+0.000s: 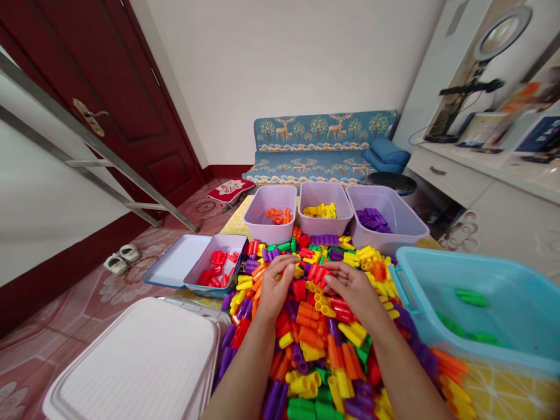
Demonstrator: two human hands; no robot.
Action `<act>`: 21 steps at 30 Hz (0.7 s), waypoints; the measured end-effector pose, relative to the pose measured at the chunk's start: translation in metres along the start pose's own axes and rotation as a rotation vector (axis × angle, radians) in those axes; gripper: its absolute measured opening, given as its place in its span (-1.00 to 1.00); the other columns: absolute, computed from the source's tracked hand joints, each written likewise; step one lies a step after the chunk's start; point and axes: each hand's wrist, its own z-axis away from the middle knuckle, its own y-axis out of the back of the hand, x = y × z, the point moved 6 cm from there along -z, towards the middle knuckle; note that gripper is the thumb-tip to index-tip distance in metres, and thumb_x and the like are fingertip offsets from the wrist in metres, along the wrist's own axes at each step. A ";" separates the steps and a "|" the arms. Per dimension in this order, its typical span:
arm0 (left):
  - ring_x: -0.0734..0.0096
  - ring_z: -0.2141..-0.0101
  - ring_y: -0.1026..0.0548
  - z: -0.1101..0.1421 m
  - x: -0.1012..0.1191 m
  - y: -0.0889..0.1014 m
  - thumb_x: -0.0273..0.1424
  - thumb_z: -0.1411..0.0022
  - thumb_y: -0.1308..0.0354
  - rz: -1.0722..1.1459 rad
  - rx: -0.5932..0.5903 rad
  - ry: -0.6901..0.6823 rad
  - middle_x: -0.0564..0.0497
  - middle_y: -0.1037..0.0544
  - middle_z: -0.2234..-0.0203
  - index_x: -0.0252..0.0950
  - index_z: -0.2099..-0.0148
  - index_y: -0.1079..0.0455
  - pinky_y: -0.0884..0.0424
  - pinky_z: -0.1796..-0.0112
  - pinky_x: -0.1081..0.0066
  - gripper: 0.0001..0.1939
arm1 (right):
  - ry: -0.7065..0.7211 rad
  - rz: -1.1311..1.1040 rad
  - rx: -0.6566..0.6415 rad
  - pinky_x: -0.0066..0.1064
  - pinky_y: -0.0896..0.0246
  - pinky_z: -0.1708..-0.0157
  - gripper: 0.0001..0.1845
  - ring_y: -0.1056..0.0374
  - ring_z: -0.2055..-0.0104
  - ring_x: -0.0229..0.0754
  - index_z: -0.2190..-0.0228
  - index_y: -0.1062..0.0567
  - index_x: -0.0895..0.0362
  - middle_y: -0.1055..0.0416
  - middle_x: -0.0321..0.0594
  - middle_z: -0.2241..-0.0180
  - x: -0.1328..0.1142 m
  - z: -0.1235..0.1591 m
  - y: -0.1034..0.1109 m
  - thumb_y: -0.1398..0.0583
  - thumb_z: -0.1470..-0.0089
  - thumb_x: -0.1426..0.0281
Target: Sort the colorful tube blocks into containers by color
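A large heap of plastic tube-shaped building blocks (pixel 310 338), in red, orange, yellow, green and purple, spreads under both hands. My right hand (pixel 352 291) pinches a red building block (pixel 318 274) between thumb and fingers, just above the heap. To its left, my left hand (pixel 275 286) hovers over the blocks with its fingers stretched toward the right one; I see nothing in it, though the inside of its grasp is partly hidden. Loose red blocks (pixel 299 290) lie between the two hands.
Lilac bins hold orange blocks (pixel 280 217), yellow blocks (pixel 321 211) and purple blocks (pixel 371 220) behind the heap. Red blocks fill part of a lidded box (pixel 199 265) at left. A blue tub (pixel 481 262) with green blocks stands right; a white lid (pixel 135 356) lies front left.
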 end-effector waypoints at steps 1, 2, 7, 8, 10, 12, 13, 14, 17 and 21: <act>0.23 0.06 -0.48 0.001 0.000 -0.003 -0.21 -0.27 -0.10 0.019 -0.034 0.012 -0.12 -0.55 0.11 -0.26 0.04 -0.51 -0.35 -0.02 0.25 -0.67 | 0.017 -0.007 -0.022 -0.39 -0.39 0.40 -0.66 -0.44 0.47 -0.25 0.25 -0.52 0.13 -0.51 -0.29 0.45 -0.001 0.001 -0.003 -0.31 0.14 0.33; 0.23 0.05 -0.48 0.002 0.000 -0.006 -0.22 -0.24 -0.15 0.035 -0.074 0.028 -0.11 -0.55 0.08 -0.24 -0.04 -0.47 -0.36 -0.03 0.25 -0.64 | 0.034 -0.012 -0.053 -0.37 -0.41 0.33 -0.66 -0.47 0.41 -0.23 0.22 -0.52 0.12 -0.53 -0.26 0.39 -0.002 0.002 -0.007 -0.30 0.12 0.33; 0.23 0.08 -0.51 0.004 -0.009 -0.010 -0.25 -0.14 -0.26 0.035 -0.066 0.107 -0.09 -0.58 0.12 -0.26 0.04 -0.51 -0.40 0.02 0.30 -0.65 | 0.097 0.015 -0.122 -0.31 -0.38 0.12 -0.58 -0.49 0.19 -0.18 0.06 -0.47 0.05 -0.51 -0.18 0.09 -0.006 0.005 -0.019 -0.25 0.02 0.34; 0.25 0.11 -0.52 0.003 -0.013 -0.004 -0.24 -0.14 -0.25 0.053 0.027 0.133 -0.09 -0.59 0.15 -0.28 0.07 -0.51 -0.43 0.05 0.31 -0.66 | 0.103 0.036 -0.093 -0.30 -0.38 0.13 -0.58 -0.49 0.18 -0.17 0.06 -0.47 0.05 -0.51 -0.17 0.07 -0.006 0.004 -0.017 -0.25 0.02 0.33; 0.33 0.19 -0.54 0.003 -0.021 0.014 -0.21 -0.16 -0.22 0.143 0.284 0.193 -0.06 -0.58 0.20 -0.28 0.01 -0.46 -0.47 0.14 0.36 -0.61 | 0.111 0.084 -0.027 -0.29 -0.38 0.16 -0.61 -0.48 0.18 -0.14 0.10 -0.48 0.06 -0.50 -0.14 0.06 -0.005 0.002 -0.010 -0.26 0.04 0.31; 0.44 0.27 -0.55 0.005 -0.026 0.034 -0.18 -0.21 -0.16 0.273 0.526 0.216 -0.03 -0.54 0.21 -0.22 -0.12 -0.33 -0.50 0.18 0.39 -0.54 | 0.113 0.106 0.022 -0.26 -0.39 0.17 -0.64 -0.49 0.20 -0.12 0.15 -0.50 0.08 -0.52 -0.13 0.09 -0.004 0.000 -0.004 -0.27 0.05 0.29; 0.48 0.27 -0.55 0.006 -0.026 0.042 -0.18 -0.24 -0.12 0.332 0.611 0.198 -0.01 -0.52 0.19 -0.16 -0.19 -0.24 -0.50 0.15 0.39 -0.51 | 0.111 0.102 0.033 -0.25 -0.39 0.17 -0.65 -0.49 0.21 -0.11 0.17 -0.51 0.09 -0.53 -0.13 0.11 -0.004 0.000 -0.002 -0.27 0.06 0.29; 0.51 0.25 -0.55 0.006 -0.024 0.049 -0.19 -0.27 -0.08 0.377 0.675 0.163 0.00 -0.50 0.16 -0.09 -0.25 -0.13 -0.49 0.10 0.37 -0.47 | 0.107 0.091 0.041 -0.24 -0.39 0.18 -0.66 -0.50 0.22 -0.10 0.19 -0.51 0.09 -0.54 -0.13 0.13 -0.004 -0.001 -0.001 -0.27 0.06 0.28; 0.49 0.08 -0.52 0.005 -0.008 0.065 -0.20 -0.31 -0.01 0.395 0.768 0.036 0.00 -0.41 -0.01 0.09 -0.35 0.23 -0.40 -0.06 0.29 -0.33 | 0.094 0.063 0.056 -0.26 -0.41 0.22 -0.66 -0.51 0.26 -0.10 0.22 -0.52 0.10 -0.56 -0.13 0.17 -0.005 0.000 0.000 -0.28 0.08 0.26; 0.40 -0.12 -0.39 0.006 0.007 0.067 -0.17 -0.34 0.10 0.353 0.772 -0.006 -0.05 -0.20 -0.22 0.10 -0.37 0.46 -0.31 -0.14 0.26 -0.28 | 0.089 0.085 0.068 -0.28 -0.41 0.23 -0.65 -0.51 0.27 -0.12 0.21 -0.52 0.11 -0.56 -0.13 0.18 -0.005 0.000 0.000 -0.28 0.08 0.26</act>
